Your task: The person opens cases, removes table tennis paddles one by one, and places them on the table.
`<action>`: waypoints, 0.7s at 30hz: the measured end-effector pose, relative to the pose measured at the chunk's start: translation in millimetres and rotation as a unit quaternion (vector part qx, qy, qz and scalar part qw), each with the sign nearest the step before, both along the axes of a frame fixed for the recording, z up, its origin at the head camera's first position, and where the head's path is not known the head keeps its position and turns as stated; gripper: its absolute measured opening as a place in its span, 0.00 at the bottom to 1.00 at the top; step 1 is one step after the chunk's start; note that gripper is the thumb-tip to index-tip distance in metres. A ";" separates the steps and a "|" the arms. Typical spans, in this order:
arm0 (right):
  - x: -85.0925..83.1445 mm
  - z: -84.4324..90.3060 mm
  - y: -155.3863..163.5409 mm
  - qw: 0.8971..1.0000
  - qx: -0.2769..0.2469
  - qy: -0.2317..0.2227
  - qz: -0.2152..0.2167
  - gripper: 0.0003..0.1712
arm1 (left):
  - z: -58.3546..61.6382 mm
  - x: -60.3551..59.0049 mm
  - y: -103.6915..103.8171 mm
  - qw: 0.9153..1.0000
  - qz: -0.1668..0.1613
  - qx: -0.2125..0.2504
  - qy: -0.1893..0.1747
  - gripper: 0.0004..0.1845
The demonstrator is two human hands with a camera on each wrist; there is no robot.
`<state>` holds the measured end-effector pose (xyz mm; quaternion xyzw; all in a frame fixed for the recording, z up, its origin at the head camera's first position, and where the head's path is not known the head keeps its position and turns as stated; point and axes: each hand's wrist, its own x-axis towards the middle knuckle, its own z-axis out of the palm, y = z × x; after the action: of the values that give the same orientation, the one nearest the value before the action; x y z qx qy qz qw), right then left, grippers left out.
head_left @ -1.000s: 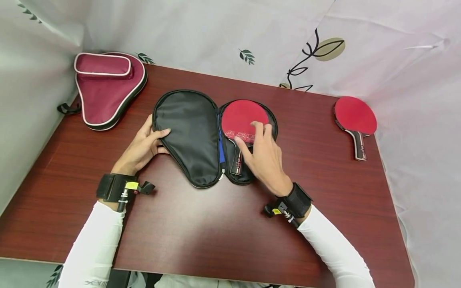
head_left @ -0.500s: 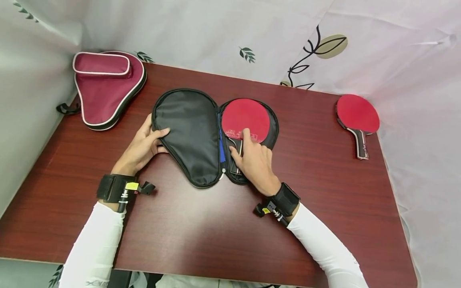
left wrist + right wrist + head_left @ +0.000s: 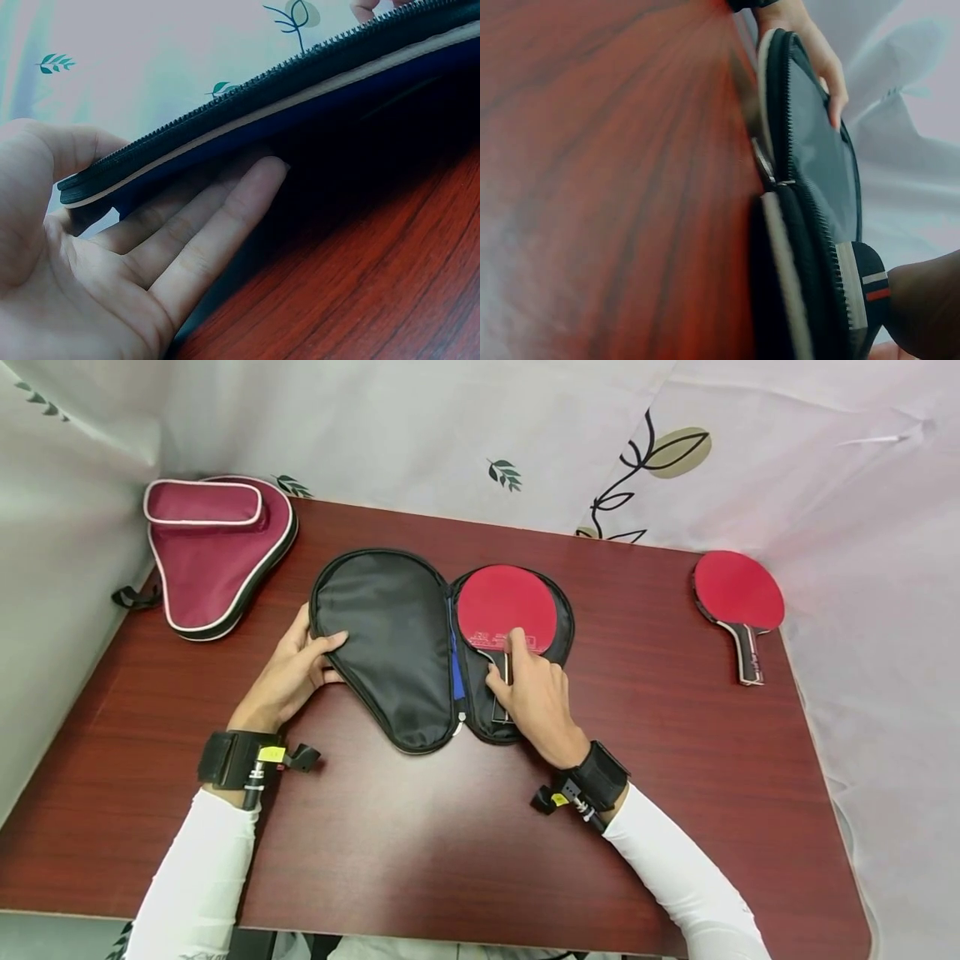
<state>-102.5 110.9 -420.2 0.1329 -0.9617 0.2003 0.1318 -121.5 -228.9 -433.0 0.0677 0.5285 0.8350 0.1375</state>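
Note:
A black zippered paddle case (image 3: pixel 382 643) lies unfolded in the middle of the table, a strip of blue showing at its fold. My left hand (image 3: pixel 288 672) pinches the outer edge of the left flap, thumb on the inner lining and fingers underneath; the left wrist view shows this flap raised off the wood. In the right half rests a red table tennis paddle (image 3: pixel 506 606), its handle pointing toward me. My right hand (image 3: pixel 540 697) grips that handle near the blade, with thumb and index finger on it. The handle's end (image 3: pixel 866 289) shows in the right wrist view.
A maroon paddle case (image 3: pixel 213 560) with white piping sits at the back left corner of the table (image 3: pixel 420 860). Another red paddle (image 3: pixel 738 589) lies at the far right. A white patterned curtain (image 3: pixel 375 435) hangs behind the table.
My right hand has come down and left from above the paddle's blade to its handle and taken hold of it. My left hand keeps its hold on the case flap.

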 end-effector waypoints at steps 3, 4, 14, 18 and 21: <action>0.5 2.2 5.6 1.000 -0.001 0.004 0.011 0.16 | -1.0 -0.2 1.2 1.000 -0.002 0.001 0.001 0.32; 0.3 2.5 7.5 1.000 -0.001 0.006 0.015 0.16 | -1.3 -0.2 1.5 1.000 -0.002 0.002 0.002 0.32; -1.6 10.1 23.0 0.999 -0.005 0.012 0.034 0.15 | -3.1 -0.2 2.4 1.000 -0.013 0.020 -0.001 0.34; -2.8 18.0 28.1 0.999 -0.016 0.019 0.033 0.15 | -2.3 0.2 2.1 1.000 -0.012 0.018 0.003 0.35; -5.8 23.0 32.6 0.999 -0.030 0.030 0.033 0.15 | -1.6 0.6 1.8 1.000 -0.009 0.014 0.005 0.34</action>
<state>-108.3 143.4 -397.2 0.1665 -0.9458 0.2295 0.1583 -120.8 -227.1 -434.5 0.0785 0.5168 0.8406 0.1416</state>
